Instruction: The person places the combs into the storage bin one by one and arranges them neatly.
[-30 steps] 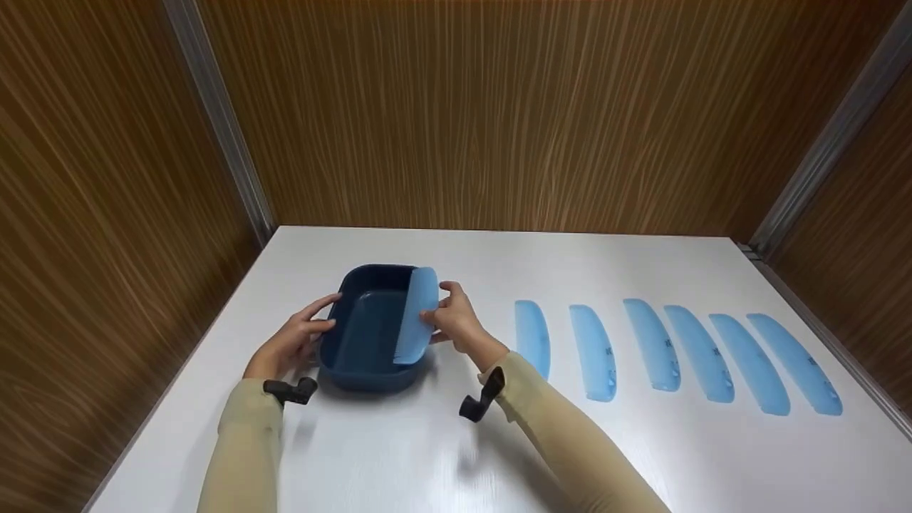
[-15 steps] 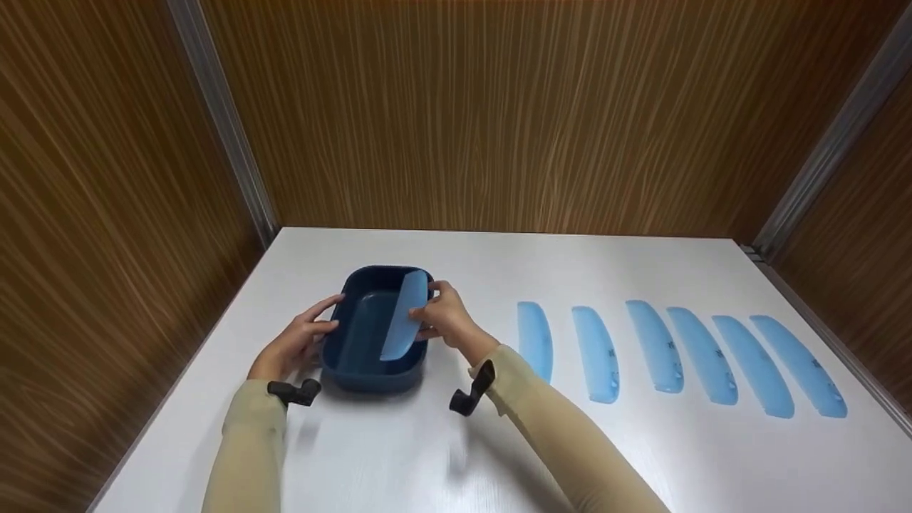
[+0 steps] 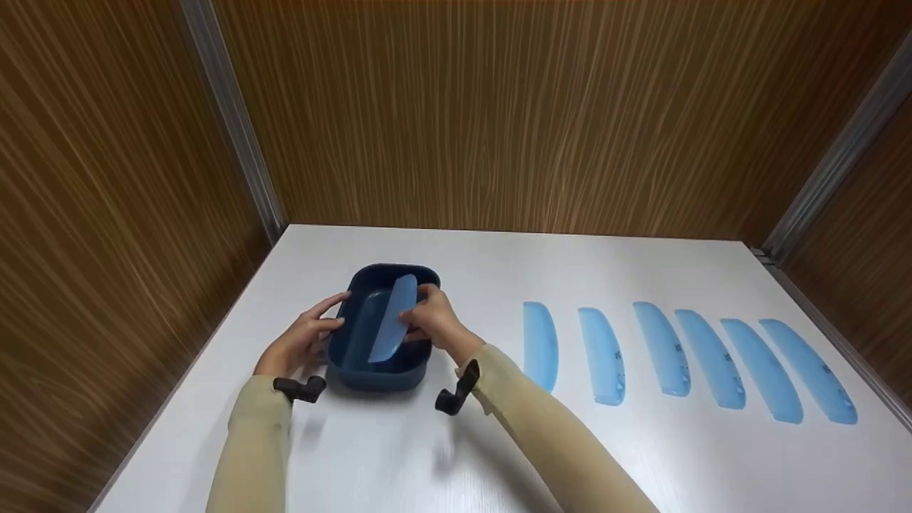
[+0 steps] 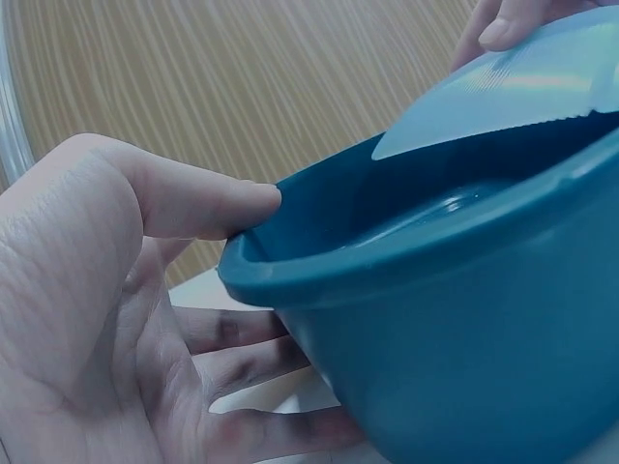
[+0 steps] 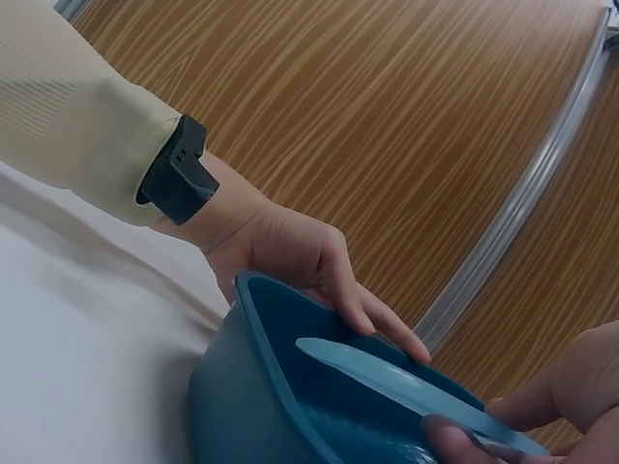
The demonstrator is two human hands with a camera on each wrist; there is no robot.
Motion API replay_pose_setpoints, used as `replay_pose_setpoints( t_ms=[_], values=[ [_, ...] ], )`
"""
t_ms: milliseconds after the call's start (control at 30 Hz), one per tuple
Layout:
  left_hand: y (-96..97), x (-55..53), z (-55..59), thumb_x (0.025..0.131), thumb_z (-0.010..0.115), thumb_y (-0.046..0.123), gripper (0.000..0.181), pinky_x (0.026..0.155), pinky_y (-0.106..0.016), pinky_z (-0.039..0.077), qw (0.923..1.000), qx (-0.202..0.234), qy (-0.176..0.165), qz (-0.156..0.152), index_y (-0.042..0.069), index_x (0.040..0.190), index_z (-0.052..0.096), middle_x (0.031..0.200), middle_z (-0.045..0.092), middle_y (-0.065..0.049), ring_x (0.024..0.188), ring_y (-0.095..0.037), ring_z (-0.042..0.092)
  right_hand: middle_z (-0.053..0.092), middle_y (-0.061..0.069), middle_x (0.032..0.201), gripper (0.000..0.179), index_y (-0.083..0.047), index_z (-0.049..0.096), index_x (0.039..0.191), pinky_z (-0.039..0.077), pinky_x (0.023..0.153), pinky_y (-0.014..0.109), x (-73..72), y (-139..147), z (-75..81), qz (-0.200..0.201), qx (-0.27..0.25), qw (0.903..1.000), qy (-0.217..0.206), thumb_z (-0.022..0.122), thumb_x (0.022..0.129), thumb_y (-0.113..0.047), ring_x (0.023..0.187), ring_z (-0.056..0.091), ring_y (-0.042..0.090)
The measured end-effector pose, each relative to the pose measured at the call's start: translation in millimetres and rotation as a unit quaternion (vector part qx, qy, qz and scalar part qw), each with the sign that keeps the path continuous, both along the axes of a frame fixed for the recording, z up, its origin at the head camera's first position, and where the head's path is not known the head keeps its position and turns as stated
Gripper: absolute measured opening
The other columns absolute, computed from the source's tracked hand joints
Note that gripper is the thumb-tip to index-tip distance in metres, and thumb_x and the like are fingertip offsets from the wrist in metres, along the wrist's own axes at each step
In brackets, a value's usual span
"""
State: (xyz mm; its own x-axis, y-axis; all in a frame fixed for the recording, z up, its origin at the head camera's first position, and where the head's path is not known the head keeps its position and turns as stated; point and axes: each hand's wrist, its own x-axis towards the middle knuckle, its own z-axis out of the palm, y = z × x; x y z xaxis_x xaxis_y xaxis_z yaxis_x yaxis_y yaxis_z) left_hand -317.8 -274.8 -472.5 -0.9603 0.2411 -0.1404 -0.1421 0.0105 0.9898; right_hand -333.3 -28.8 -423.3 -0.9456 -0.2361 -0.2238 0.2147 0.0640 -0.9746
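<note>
A dark blue rectangular plastic tub [image 3: 379, 382] with rounded corners stands on the left part of the table. My left hand [image 3: 299, 338] grips its left side, the thumb at the rim and the other fingers against the outer wall [image 4: 464, 348]. My right hand [image 3: 440, 324] pinches a light blue half-moon comb [image 3: 394, 320] between thumb and fingers, tilted over the tub's opening. Fine teeth show along the comb's edge [image 4: 513, 92] in the left wrist view. From the right wrist, the comb [image 5: 387, 377] appears edge-on, dipping below the rim.
To the right several more light blue combs [image 3: 602, 356] lie in a spaced row on the white table [image 3: 484, 263]. Wood-grain panels [image 3: 499, 114] rise behind and at both sides, joined by metal corner strips [image 3: 242, 121].
My right hand has carried the comb left and inward, from the tub's right rim to over its inside, turning it steeper. The left hand keeps its place on the tub.
</note>
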Motion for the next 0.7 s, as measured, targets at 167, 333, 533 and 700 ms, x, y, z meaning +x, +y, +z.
replay_pose_setpoints(
  t_ms=[167, 333, 533, 700],
  values=[
    [-0.2, 2.8, -0.6, 0.093, 0.055, 0.013, 0.06, 0.092, -0.038, 0.04, 1.0, -0.006, -0.006, -0.002, 0.022, 0.147, 0.03, 0.146, 0.03, -0.016, 0.121, -0.025, 0.045, 0.056, 0.018, 0.091, 0.074, -0.001, 0.028, 0.141, 0.053, 0.054, 0.037, 0.6, -6.0, -5.1, -0.006, -0.01, 0.9999, -0.006, 0.062, 0.077, 0.012, 0.064, 0.065, 0.028],
    [-1.9, 7.4, 0.5, 0.094, 0.05, 0.009, 0.059, 0.088, -0.036, 0.043, 0.9999, 0.005, -0.013, 0.001, 0.02, 0.147, 0.028, 0.142, 0.034, -0.02, 0.115, -0.024, 0.05, 0.057, 0.018, 0.089, 0.073, -0.001, 0.029, 0.141, 0.053, 0.051, 0.037, 3.7, -13.9, -6.4, -0.002, -0.005, 1.0, -0.002, 0.061, 0.077, 0.012, 0.061, 0.063, 0.026],
    [-2.0, 8.6, 3.1, 0.096, 0.046, 0.007, 0.057, 0.091, -0.039, 0.042, 0.9997, 0.02, -0.014, 0.001, 0.02, 0.148, 0.026, 0.144, 0.031, -0.022, 0.124, -0.034, 0.042, 0.056, 0.016, 0.081, 0.071, -0.001, 0.031, 0.14, 0.053, 0.056, 0.043, 4.6, -23.1, -6.9, -0.003, 0.013, 0.9998, 0.018, 0.059, 0.077, 0.013, 0.056, 0.061, 0.024],
    [-2.6, 8.2, 2.3, 0.096, 0.047, 0.008, 0.057, 0.093, -0.041, 0.04, 0.9999, 0.012, -0.01, 0.002, 0.02, 0.148, 0.027, 0.146, 0.029, -0.021, 0.126, -0.035, 0.039, 0.057, 0.017, 0.081, 0.071, -0.001, 0.033, 0.139, 0.053, 0.053, 0.04, 5.2, -29.0, -11.1, 0.002, 0.022, 0.9997, 0.014, 0.059, 0.074, 0.016, 0.059, 0.062, 0.025]
  ],
)
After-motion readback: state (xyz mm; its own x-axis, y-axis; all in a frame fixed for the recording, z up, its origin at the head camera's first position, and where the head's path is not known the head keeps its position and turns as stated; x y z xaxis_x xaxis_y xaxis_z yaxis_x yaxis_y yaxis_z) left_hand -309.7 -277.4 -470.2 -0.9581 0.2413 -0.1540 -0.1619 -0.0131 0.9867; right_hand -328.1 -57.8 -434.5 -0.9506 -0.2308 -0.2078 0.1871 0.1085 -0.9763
